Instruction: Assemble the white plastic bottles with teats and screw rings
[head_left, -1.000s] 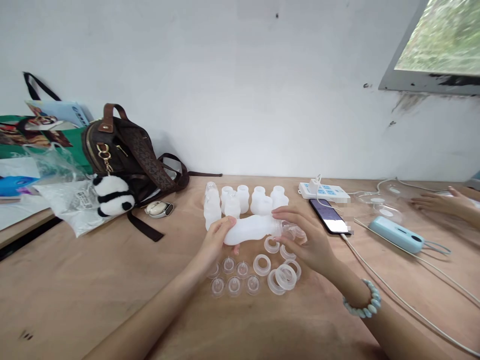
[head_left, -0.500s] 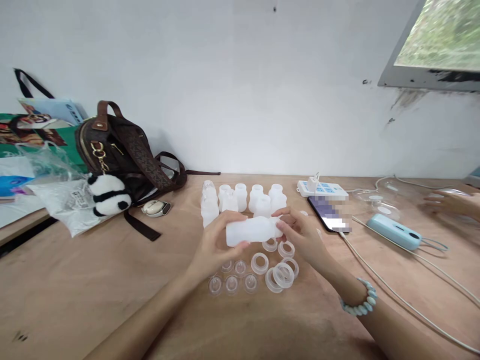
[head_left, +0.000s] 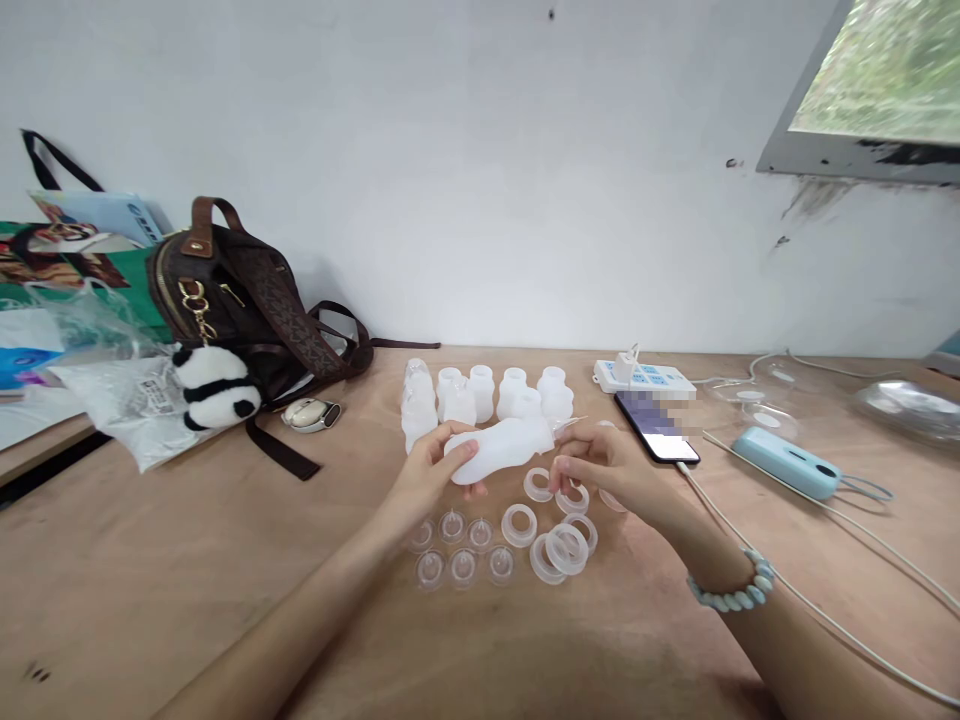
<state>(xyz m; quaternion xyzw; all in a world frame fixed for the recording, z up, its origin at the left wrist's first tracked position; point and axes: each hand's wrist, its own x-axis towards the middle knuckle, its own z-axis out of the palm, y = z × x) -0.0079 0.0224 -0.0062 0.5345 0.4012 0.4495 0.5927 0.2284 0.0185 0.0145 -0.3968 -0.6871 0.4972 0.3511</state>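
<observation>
My left hand [head_left: 429,472] is closed round the base end of a white plastic bottle [head_left: 501,446], which lies sideways above the wooden table [head_left: 187,560] with its neck toward the right. My right hand [head_left: 604,466] is curled at the neck end, fingers pinched on a small clear piece I cannot make out. Under the hands lie several translucent rings [head_left: 520,525] and several small clear nipples [head_left: 459,546]. Behind them, several more white bottles [head_left: 480,393] stand upright.
A brown handbag [head_left: 232,300] with a panda toy [head_left: 212,386] and plastic bags [head_left: 112,385] lie at the left. At the right are a phone [head_left: 655,425] on a cable, a power strip [head_left: 643,379], a light blue device [head_left: 784,462] and a clear bag [head_left: 904,408].
The bottle has tilted, neck now slightly raised. My right hand has dropped a little toward the rings. Another person's hand at the far right has left the view.
</observation>
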